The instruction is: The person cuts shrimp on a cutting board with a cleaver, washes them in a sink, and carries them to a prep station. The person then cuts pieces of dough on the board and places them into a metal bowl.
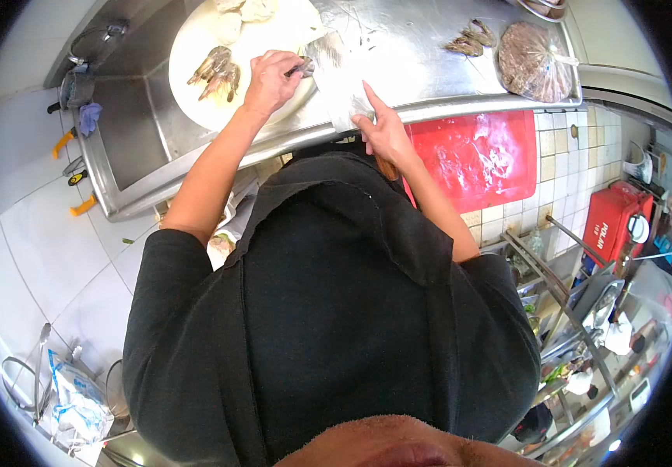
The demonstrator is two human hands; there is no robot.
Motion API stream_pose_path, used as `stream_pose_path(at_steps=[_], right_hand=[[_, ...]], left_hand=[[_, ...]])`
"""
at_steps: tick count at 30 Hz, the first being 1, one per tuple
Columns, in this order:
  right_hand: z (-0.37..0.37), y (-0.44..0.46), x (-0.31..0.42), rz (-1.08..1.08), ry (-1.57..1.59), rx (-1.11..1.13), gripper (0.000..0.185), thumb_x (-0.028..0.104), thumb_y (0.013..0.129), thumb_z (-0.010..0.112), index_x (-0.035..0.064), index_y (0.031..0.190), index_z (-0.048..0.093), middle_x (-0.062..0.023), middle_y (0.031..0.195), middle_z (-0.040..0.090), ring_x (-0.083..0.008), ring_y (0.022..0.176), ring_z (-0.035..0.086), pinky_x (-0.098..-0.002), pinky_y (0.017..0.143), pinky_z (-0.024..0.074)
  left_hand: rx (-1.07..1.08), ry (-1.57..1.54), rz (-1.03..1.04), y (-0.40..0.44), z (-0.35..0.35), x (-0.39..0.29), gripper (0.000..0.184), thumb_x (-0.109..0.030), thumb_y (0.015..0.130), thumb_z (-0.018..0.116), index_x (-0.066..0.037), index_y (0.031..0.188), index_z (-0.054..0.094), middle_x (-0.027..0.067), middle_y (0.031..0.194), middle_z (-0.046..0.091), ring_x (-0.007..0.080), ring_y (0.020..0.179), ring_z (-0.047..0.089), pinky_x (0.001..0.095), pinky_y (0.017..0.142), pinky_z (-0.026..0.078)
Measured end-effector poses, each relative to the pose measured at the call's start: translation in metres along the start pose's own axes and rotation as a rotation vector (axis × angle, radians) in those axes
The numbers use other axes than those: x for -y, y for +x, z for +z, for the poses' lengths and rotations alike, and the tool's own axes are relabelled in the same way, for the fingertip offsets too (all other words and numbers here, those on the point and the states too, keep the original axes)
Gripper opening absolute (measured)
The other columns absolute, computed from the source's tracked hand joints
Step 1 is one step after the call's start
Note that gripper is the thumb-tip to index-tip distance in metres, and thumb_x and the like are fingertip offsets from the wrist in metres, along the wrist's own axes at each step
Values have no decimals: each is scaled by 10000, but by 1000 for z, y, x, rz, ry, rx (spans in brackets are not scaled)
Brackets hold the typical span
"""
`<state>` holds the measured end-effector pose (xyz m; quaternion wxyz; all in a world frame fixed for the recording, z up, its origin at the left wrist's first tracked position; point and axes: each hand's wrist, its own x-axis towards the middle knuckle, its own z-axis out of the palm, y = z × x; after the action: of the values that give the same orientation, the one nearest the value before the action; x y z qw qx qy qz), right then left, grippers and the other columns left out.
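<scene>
My left hand (272, 82) is closed, its fingertips pinching a shrimp (304, 68) over the right side of a round white cutting board (184, 89). My right hand (387, 136) grips a broad-bladed knife (341, 86), with the index finger stretched along the blade. Part of its wooden handle (387, 167) shows below the palm. Glare washes out much of the blade, whose far end lies close to the shrimp. Several whole shrimp (218, 75) rest on the board left of my left hand. Pale lumps (242, 14) sit at the board's far edge.
More shrimp (472, 39) lie on the steel counter (422, 82), near a knotted clear bag (537, 64) with brownish contents. A steel sink basin (130, 136) is at left. Below the counter's front edge stands a red tub (476, 159). Orange-handled tools (63, 144) hang beside the sink.
</scene>
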<state>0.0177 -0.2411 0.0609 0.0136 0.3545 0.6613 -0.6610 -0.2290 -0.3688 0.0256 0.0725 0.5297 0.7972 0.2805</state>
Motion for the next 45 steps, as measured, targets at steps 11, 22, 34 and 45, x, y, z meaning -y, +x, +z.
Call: stream_pose_path(at_steps=[11,22,34,45], right_hand=[[-42,32,39,-8,-230,179,704,176,949,668,233,1586,374,-39,631,546,-128,484,517,-324,474,455],[-45,-10,34,72,-178,100,696,163,960,639,223,1594,360,-55,650,573,-133,477,531,-316,478,477],[-5,2,22,1,-19,-2,712,139,954,612,128,1603,319,-67,694,605,-121,486,534,-310,471,479],[53,55,7,-151,182,-178,769,131,966,606,52,1618,206,-45,638,562,-120,462,524,-293,428,469]], left_hand=[[-112,26,31,-7,8,-1,198,-156,825,750,-111,1017,758,21,1092,723,236,1106,626,423,982,407],[-152,-64,-145,3,12,-11,205,-173,758,767,-73,936,762,79,999,742,283,977,675,406,940,494],[-9,-81,-272,11,1,-14,268,-223,792,793,-40,987,788,130,962,754,248,814,722,337,785,572],[-17,-111,-340,9,2,-16,297,-231,792,832,-9,985,789,166,920,761,237,806,741,329,776,583]])
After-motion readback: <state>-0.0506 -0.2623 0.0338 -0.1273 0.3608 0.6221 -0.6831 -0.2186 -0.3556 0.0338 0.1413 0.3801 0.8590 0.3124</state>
